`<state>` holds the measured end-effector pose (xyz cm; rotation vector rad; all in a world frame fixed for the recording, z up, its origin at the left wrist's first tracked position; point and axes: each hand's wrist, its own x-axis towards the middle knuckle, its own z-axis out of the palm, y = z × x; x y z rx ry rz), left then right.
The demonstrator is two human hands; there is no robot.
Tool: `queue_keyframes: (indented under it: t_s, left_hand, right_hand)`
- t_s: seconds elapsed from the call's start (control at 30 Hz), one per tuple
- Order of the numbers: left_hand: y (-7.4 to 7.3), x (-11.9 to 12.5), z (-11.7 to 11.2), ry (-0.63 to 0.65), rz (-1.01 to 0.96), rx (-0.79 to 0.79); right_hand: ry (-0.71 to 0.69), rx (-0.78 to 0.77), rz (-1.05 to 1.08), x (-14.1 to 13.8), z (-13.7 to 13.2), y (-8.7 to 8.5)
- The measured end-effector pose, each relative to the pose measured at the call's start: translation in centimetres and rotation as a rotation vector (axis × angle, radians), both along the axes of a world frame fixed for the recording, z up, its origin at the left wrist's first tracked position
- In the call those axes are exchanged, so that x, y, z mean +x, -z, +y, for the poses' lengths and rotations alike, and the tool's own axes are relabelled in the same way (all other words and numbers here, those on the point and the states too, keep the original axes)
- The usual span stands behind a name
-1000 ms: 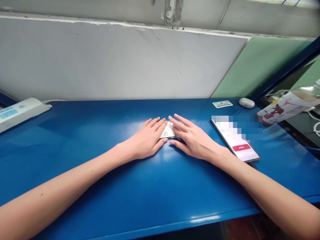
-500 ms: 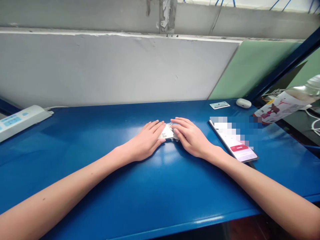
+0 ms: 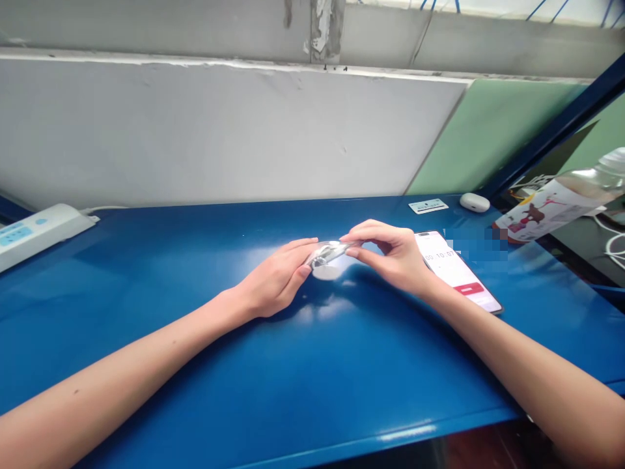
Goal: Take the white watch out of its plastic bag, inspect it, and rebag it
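Note:
A small clear plastic packet (image 3: 328, 254) with a white label is lifted a little off the blue table (image 3: 303, 365), near its middle. My left hand (image 3: 276, 279) grips the packet's left end with fingers and thumb closed on it. My right hand (image 3: 390, 255) pinches the packet's right end between thumb and fingertips. What lies inside the packet is too small to make out.
A phone (image 3: 456, 270) with a lit screen lies just right of my right hand. Behind it are a white card (image 3: 428, 206) and a white earbud case (image 3: 474, 202). A bottle (image 3: 561, 198) leans at the right edge. A white power strip (image 3: 34, 233) sits far left.
Both hands lay flat on the packet on the table; now they have closed on its two ends and raised it slightly.

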<state>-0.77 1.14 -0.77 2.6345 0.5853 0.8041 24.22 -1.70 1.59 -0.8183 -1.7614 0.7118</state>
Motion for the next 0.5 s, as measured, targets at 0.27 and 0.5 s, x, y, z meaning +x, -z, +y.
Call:
queue_keyframes:
  t_s: [0.27,0.5]
  left_hand:
    - [-0.1,0.0,-0.2,-0.096,0.048,-0.059]
    - [0.1,0.3,-0.4,-0.124,0.03,-0.008]
  right_hand:
    - [0.157,-0.212,0.179,0.1,0.6,-0.3]
    - [0.201,-0.38,0.142,0.1,1.2,0.5]
